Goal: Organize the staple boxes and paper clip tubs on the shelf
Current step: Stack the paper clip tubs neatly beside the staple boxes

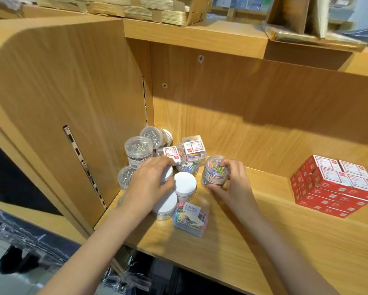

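Note:
A heap of paper clip tubs fills the shelf's left corner. My left hand grips a white-lidded tub in the heap, fingers curled over its top. Beside it stand two more white-lidded tubs and clear tubs of silver clips. My right hand holds a clear round tub of coloured clips standing upright just right of the heap. Small flat boxes of coloured clips lie behind, and another flat box lies in front. Red staple boxes sit stacked at the right.
The wooden shelf has a side panel at the left with a metal slotted rail, and a back wall. Bare shelf board lies between the tubs and the staple boxes. An upper shelf carries woven baskets.

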`<control>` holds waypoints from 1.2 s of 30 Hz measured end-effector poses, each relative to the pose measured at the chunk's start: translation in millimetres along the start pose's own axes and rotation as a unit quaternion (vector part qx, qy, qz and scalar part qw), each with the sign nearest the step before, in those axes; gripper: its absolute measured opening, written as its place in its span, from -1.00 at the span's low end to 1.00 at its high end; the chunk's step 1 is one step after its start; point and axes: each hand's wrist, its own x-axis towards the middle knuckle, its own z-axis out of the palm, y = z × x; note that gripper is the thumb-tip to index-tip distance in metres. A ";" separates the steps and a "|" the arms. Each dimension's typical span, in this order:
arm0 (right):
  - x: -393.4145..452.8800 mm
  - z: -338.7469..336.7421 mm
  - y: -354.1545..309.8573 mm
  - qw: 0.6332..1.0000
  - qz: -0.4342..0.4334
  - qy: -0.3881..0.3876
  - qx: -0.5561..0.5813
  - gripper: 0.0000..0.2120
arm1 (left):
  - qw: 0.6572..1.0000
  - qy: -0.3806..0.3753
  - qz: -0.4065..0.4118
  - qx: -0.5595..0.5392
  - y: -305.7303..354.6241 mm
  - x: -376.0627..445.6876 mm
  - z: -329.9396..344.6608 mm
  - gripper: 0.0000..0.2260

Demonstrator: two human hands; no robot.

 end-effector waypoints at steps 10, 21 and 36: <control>29.1 -30.2 -3.8 0.988 0.017 0.051 -0.146 -0.60 | 1.000 -0.009 -0.020 -0.022 0.9 -0.5 -0.6 -0.70; 73.1 28.1 -37.4 0.987 -0.003 -0.133 -0.089 -0.64 | 0.999 -0.010 -0.017 -0.029 6.2 0.3 -3.1 -0.73; -15.3 -41.7 -4.8 0.989 -0.022 -0.134 -0.053 -0.64 | 0.971 -0.178 -0.055 0.151 24.1 56.3 1.8 -0.68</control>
